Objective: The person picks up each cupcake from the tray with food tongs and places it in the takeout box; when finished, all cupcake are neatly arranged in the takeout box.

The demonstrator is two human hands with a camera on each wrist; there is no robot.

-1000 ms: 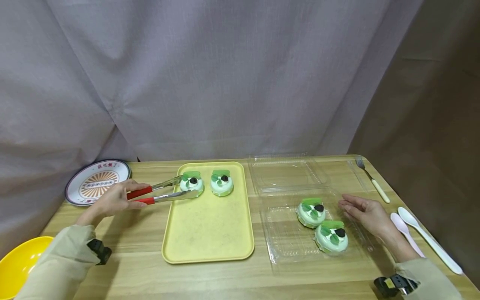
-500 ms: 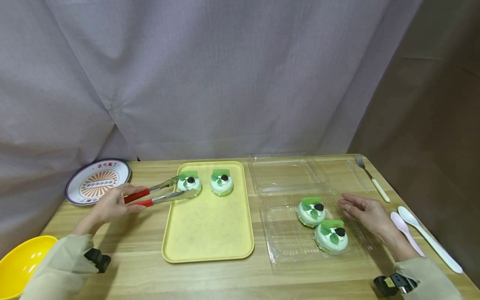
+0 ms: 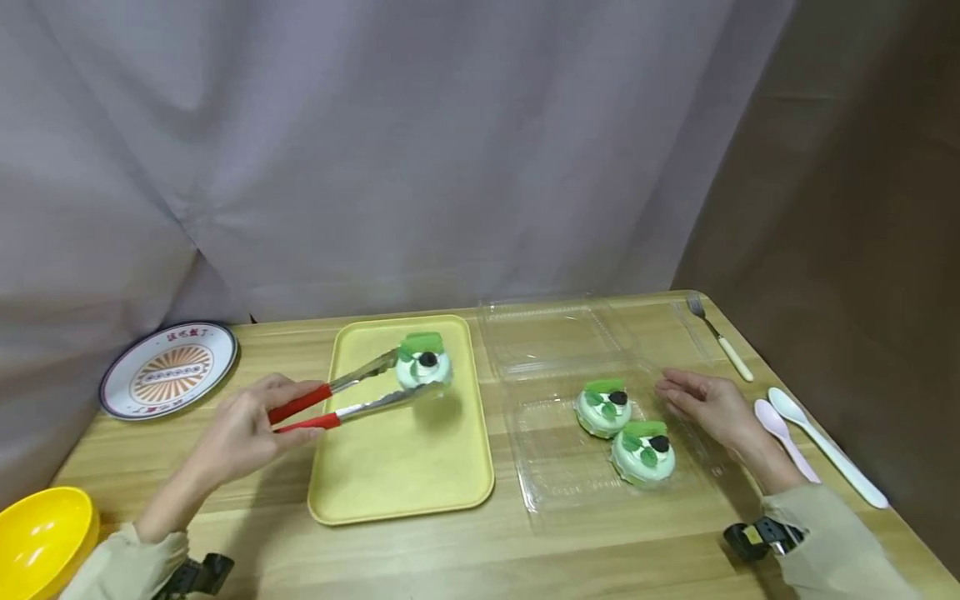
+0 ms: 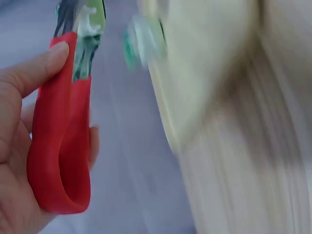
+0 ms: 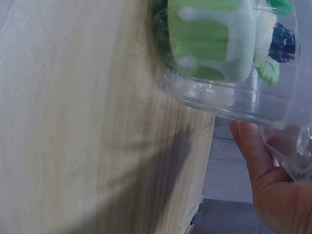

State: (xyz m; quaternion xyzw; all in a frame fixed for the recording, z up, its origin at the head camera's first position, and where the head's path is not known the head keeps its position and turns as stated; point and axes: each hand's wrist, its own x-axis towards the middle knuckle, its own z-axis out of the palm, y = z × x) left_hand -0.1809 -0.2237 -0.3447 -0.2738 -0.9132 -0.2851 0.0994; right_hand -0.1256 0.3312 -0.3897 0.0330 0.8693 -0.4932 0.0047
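My left hand (image 3: 247,429) holds red-handled metal tongs (image 3: 303,412) over the yellow tray (image 3: 390,492). Between the tong tips is a round pale-green cake (image 3: 422,371) topped with a dark berry and green leaves, raised with its shadow falling on the tray. In the left wrist view, a second cake (image 4: 144,41) shows blurred on the tray; in the head view the held cake hides it. Two similar cakes, a rear one (image 3: 602,414) and a front one (image 3: 643,457), sit in a clear hinged box (image 3: 551,475). My right hand (image 3: 712,412) touches the box's right edge with relaxed fingers.
The box's raised-edge lid (image 3: 547,333) lies open behind its base. At the right are a fork (image 3: 722,337), a pink spoon (image 3: 783,437) and a white spoon (image 3: 828,450). A patterned plate (image 3: 168,371) and a yellow bowl (image 3: 45,537) stand at the left.
My left hand has moved right with the tongs, and the gripped cake has been lifted from the tray's left side. The head view has shifted slightly; my right hand stays at the box.
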